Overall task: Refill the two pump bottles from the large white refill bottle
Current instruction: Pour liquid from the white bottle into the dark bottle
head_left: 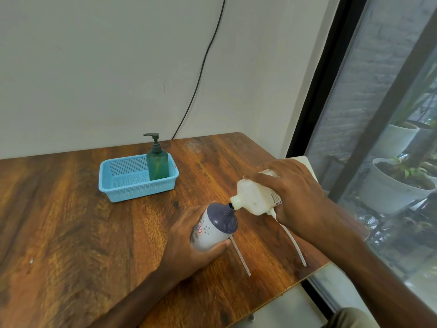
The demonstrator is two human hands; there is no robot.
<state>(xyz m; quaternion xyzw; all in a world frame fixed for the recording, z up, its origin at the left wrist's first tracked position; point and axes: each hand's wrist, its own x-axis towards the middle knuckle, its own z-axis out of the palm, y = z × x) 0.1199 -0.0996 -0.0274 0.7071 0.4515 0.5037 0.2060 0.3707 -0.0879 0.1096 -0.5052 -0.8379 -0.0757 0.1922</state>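
My right hand (298,195) grips the large white refill bottle (254,197), tipped on its side so its open neck meets the mouth of a white pump bottle with a purple shoulder (216,224). My left hand (189,247) holds that bottle tilted toward the refill bottle, its pump removed. A green pump bottle (157,163) with its black pump on stands upright in the right end of a blue basket (127,188). Two clear dip tubes (241,256) lie on the wooden table (71,221) under my hands; their pump heads are hidden.
The table's right edge runs close to my right forearm, with a window and potted plants (397,185) beyond. A black cable (203,67) hangs down the wall behind the table. A pale flat object (307,165) lies past my right hand.
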